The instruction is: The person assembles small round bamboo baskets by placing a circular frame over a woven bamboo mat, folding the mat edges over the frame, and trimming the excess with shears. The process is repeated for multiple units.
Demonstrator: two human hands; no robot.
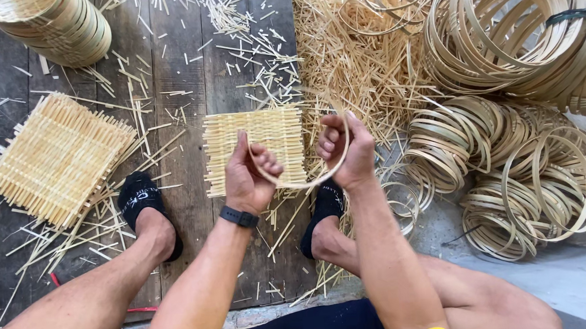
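both hands are raised over the middle of the dark wooden plank floor (184, 157), each gripping one thin pale bamboo strip bent into a hoop (304, 177). the left hand (250, 177), with a black band at its wrist (239, 217), curls its fingers around the hoop's nine o'clock side, thumb upward; the right hand (346, 151) is closed on the three o'clock side, fingers folded over the strip. the hoop's lower arc sags between the two hands, and its upper arc is too faint to trace. directly under the hands, toward twelve o'clock, lies a square mat of woven bamboo slats (254, 146). a second, larger woven square (55, 159) rests at nine o'clock, tilted cornerwise. black-socked feet sit at seven o'clock (143, 204) and at six o'clock (323, 207). loose pale splints (354, 59) are heaped at one o'clock, piles of coiled bamboo rings (510, 165) at three o'clock, and a stack of nested round hoops (54, 26) at eleven o'clock.
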